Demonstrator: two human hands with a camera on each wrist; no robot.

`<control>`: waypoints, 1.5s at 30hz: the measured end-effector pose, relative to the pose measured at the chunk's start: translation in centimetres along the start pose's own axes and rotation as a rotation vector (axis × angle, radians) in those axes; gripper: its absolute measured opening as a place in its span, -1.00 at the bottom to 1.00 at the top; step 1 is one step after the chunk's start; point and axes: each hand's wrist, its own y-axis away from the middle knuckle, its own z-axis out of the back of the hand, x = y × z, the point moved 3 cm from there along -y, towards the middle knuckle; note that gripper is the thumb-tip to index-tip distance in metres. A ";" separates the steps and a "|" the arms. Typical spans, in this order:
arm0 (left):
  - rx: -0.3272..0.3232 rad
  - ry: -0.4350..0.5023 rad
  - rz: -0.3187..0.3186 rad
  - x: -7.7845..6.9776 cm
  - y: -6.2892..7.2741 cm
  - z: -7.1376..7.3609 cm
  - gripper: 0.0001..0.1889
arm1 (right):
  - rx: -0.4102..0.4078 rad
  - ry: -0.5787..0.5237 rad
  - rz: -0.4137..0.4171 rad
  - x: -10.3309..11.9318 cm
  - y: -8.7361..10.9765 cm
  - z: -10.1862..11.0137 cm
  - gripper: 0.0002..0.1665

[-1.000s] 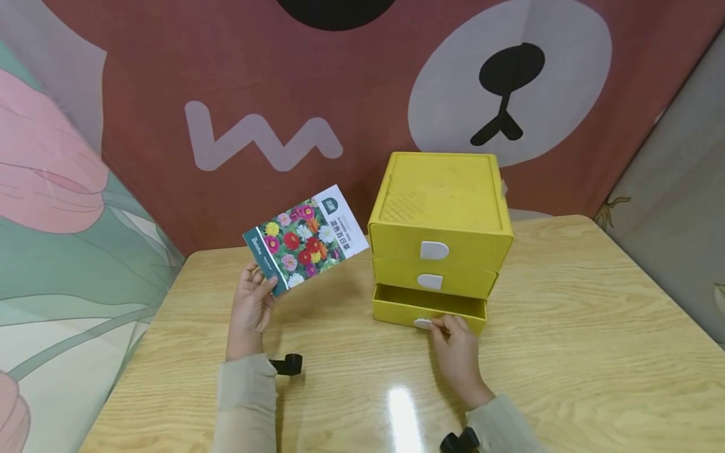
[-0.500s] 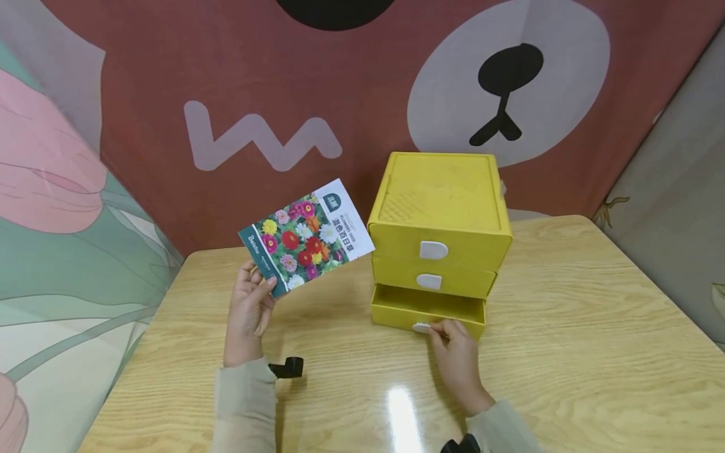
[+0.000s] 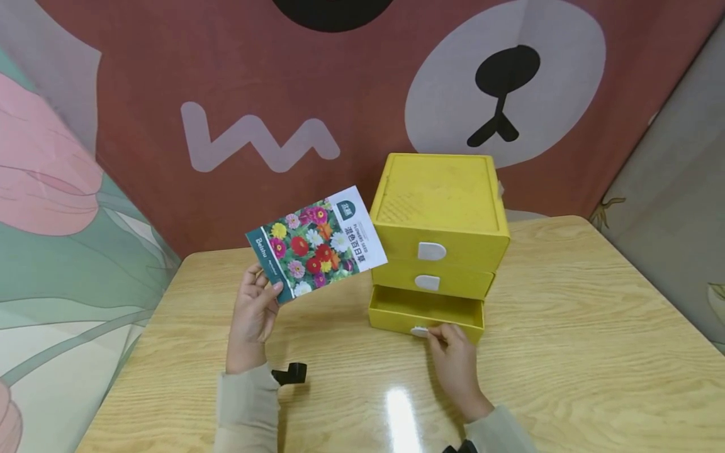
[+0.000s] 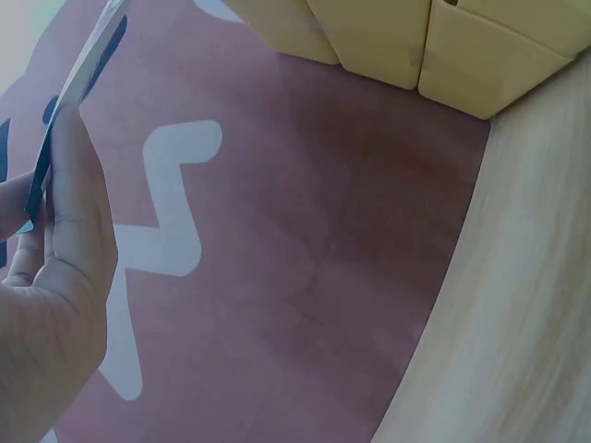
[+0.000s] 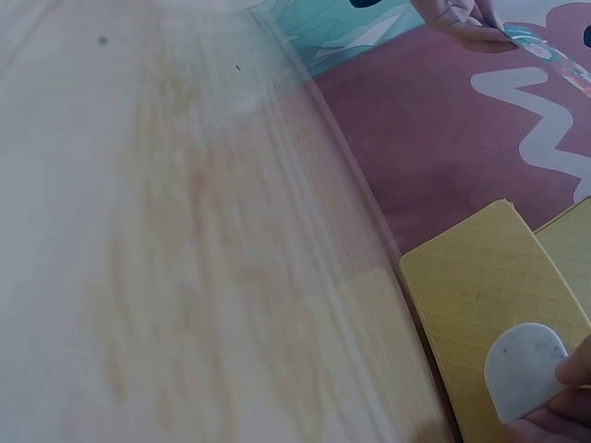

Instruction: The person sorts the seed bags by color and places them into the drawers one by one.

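My left hand [image 3: 253, 314] pinches a flower seed packet [image 3: 314, 245] by its green lower edge, thumb in front, and holds it above the table left of the yellow drawer box [image 3: 442, 195]. In the left wrist view the packet [image 4: 74, 92] shows nearly edge-on. The box's bottom drawer [image 3: 391, 319] is pulled partly out, and the part of its inside that shows is bare. With thumb and fingers my right hand [image 3: 455, 365] pinches the white tab handle [image 3: 419, 331] on that drawer. The right wrist view shows this handle [image 5: 522, 369] close up, the fingertips at its edge.
Two upper drawers with white tabs, the top one [image 3: 432, 251] and the middle one [image 3: 427, 282], are closed. The box stands near the back of the wooden table [image 3: 566, 352], against a printed bear cloth [image 3: 272, 63]. Black wrist mounts [image 3: 291, 374] jut from the sleeves.
The seed packet has shifted to the right and now overlaps the box's left edge in view. The bottom drawer has come slightly farther out with my right hand on its tab.
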 end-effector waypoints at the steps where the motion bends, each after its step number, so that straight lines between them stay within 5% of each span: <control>1: 0.016 -0.001 -0.003 0.0 0.1 -0.2 -0.56 | -0.002 -0.002 0.000 0.0 0.0 0.0 -0.83; 14: 0.106 -0.102 0.054 0.9 0.5 -1.8 -0.56 | 0.005 -0.020 -0.004 0.1 0.5 0.2 -0.84; 34: 0.091 -0.166 0.096 1.5 0.7 -2.6 -0.57 | -0.010 0.003 0.021 0.9 1.5 0.5 -0.78; 45: 0.167 -0.184 0.105 1.8 0.8 -3.0 -0.55 | -0.013 0.000 0.055 1.4 1.9 0.7 -0.80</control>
